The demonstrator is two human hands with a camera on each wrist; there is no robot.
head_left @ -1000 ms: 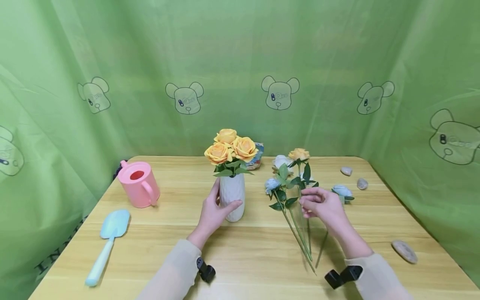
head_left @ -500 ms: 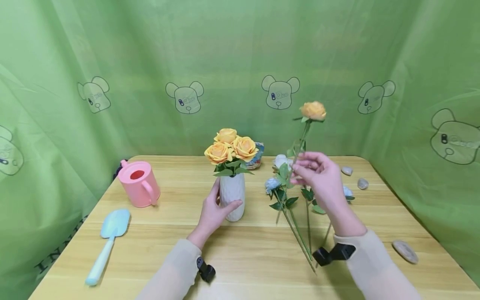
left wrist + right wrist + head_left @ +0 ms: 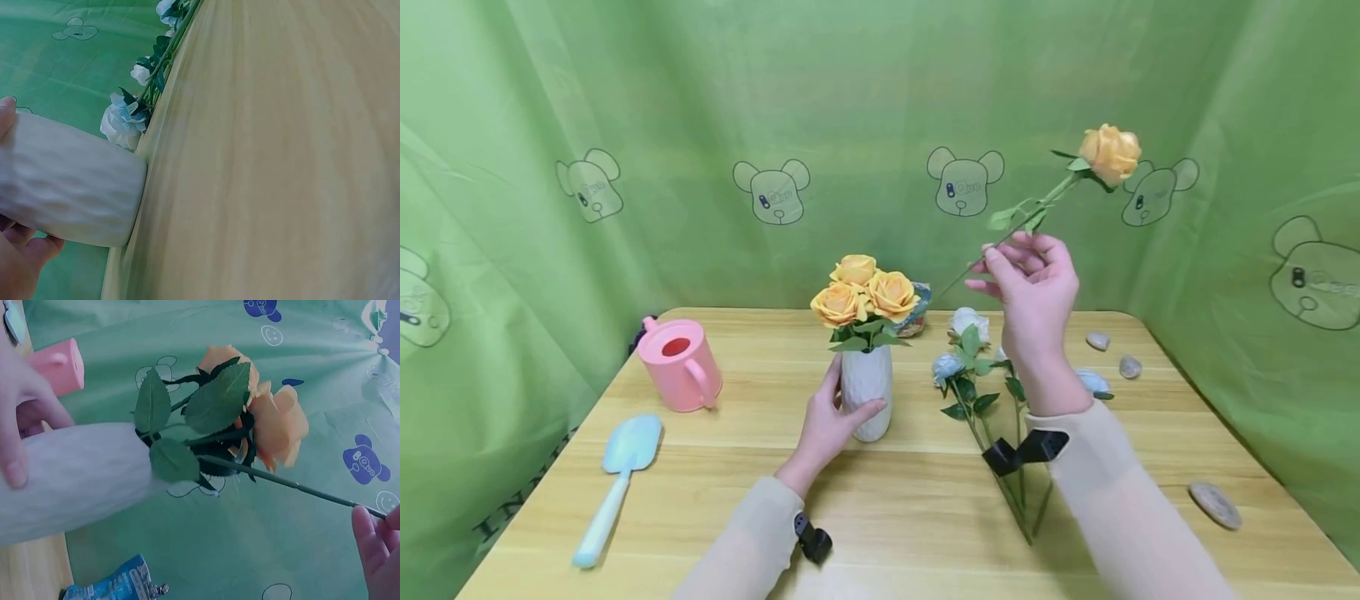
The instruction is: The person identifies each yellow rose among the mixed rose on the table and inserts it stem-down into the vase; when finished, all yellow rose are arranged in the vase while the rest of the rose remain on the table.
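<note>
In the head view my left hand (image 3: 823, 425) grips a white textured vase (image 3: 868, 396), which stands upright on the table. Three yellow roses (image 3: 855, 292) with green leaves fill its mouth. Raised to the right of it, my right hand (image 3: 1033, 287) pinches the thin stem of another yellow rose (image 3: 1111, 154) between thumb and fingers. That rose leans, with its bloom up and to the right and its stem end down toward the bouquet. In the right wrist view the stem (image 3: 281, 480) overlaps the leaves at the vase's mouth.
Pale blue and white artificial flowers (image 3: 947, 368) lie with long stems beneath my right forearm. A pink watering can (image 3: 679, 367) and a light blue shovel (image 3: 617, 492) are at left. Several stones, including an oval one (image 3: 1215, 505), lie at right. A blue packet (image 3: 917, 310) sits behind the vase.
My right hand has lifted the yellow rose off the flowers on the table, raising it and tilting its bloom to the right. The left hand keeps its grip on the vase.
</note>
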